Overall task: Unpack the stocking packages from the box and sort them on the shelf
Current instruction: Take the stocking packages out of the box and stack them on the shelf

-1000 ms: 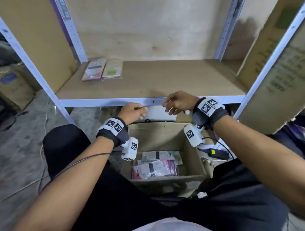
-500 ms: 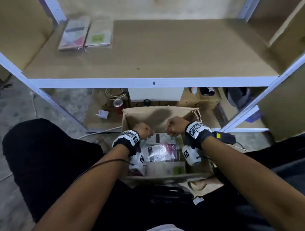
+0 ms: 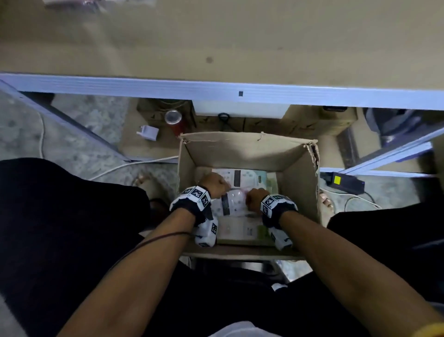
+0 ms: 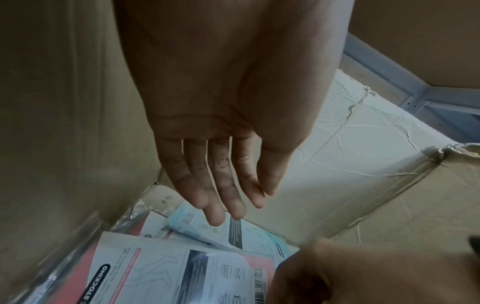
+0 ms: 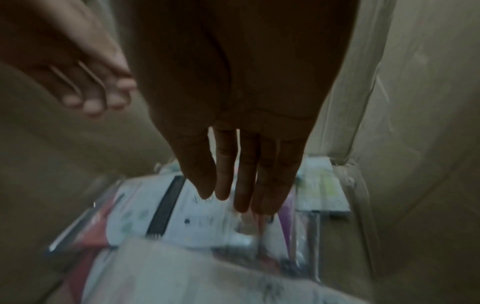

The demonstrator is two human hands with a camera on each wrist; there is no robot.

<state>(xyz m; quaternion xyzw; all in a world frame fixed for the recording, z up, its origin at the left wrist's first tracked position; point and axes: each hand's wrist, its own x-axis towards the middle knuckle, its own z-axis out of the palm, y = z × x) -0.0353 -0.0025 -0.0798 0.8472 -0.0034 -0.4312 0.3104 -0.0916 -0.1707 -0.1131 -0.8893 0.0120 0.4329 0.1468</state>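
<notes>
An open cardboard box (image 3: 247,154) stands on the floor between my knees, below the wooden shelf (image 3: 216,48). Several flat stocking packages lie in it: a pink one (image 4: 155,273), a light blue one (image 4: 249,234) and a white one with a purple edge (image 5: 207,222). Both hands reach down inside. My left hand (image 4: 226,211) has straight fingers just over the light blue package and grips nothing. My right hand (image 5: 239,203) also has straight fingers, their tips at the white and purple package. The blur hides whether they touch it. Two packages (image 3: 96,3) lie on the shelf's far left.
The shelf's white front rail (image 3: 216,92) runs across above the box. Under the shelf are a red can (image 3: 174,119), a white plug (image 3: 149,131) and cardboard boxes. A black adapter (image 3: 343,181) and cables lie on the floor to the right.
Both hands have dropped from the shelf's front rail into the box and their fingers have straightened. The head view has tilted down over the box.
</notes>
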